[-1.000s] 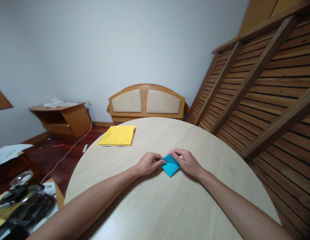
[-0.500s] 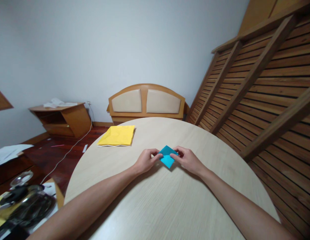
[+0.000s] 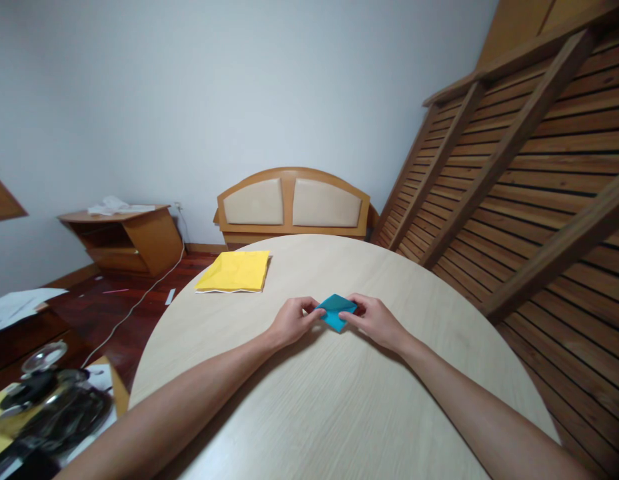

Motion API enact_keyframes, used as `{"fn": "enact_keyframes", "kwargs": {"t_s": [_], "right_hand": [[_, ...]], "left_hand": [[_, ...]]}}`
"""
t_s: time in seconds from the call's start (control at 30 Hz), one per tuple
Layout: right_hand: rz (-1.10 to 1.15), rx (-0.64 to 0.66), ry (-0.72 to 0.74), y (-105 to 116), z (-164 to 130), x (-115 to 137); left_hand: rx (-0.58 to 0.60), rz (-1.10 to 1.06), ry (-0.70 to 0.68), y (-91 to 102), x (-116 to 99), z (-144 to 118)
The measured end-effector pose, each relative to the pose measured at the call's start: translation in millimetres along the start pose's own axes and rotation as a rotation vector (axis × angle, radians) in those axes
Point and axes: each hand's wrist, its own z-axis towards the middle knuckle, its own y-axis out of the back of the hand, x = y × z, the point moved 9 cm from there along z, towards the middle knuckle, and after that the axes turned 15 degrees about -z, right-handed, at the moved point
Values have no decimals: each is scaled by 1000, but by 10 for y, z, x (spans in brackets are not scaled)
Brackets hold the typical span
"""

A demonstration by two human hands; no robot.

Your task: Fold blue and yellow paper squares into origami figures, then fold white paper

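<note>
Now the left hand (image 3: 292, 321) and right hand (image 3: 374, 319) each pinch an opposite corner of the folded blue paper (image 3: 336, 310) near the middle of the round table (image 3: 314, 400); a fold seems underway, and aligning edges looks like the next demand, with the yellow paper (image 3: 235, 271) lying apart at the far left edge

left arm: bare from near edge to wrist, no sleeve in view | right arm: bare likewise, no sleeve | left hand (image 3: 290, 322): no glove, no ring or watch visible | right hand (image 3: 376, 321): no glove, wrist bare | nothing worn shows on either forearm
</note>
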Motion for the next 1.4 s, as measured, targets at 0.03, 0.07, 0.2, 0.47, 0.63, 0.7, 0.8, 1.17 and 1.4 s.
{"fn": "enact_keyframes", "kwargs": {"t_s": [0.03,0.07,0.2,0.47,0.63,0.7,0.8,1.17,1.4], "right_hand": [[3,-14,1,15,6,-8],[4,-33,-1,34,12,-18],[69,-137,-47,130,23,-83],[213,-183,-110,152,31,-136],[256,-113,-86,36,34,-132],[247,-93,-77,0,30,-120],[221,-71,-68,-28,24,-105],[156,-45,-78,-33,6,-137],[174,-79,-80,14,20,-168]], "left_hand": [[-8,9,12,6,11,0],[-13,16,24,10,23,-1],[29,21,75,-32,77,-16],[64,48,54,-48,54,-30],[14,20,28,11,-4,-11],[-5,9,19,28,-16,-3],[-21,-3,15,35,-17,2],[10,2,44,0,29,1],[61,-40,30,-44,5,0]]}}
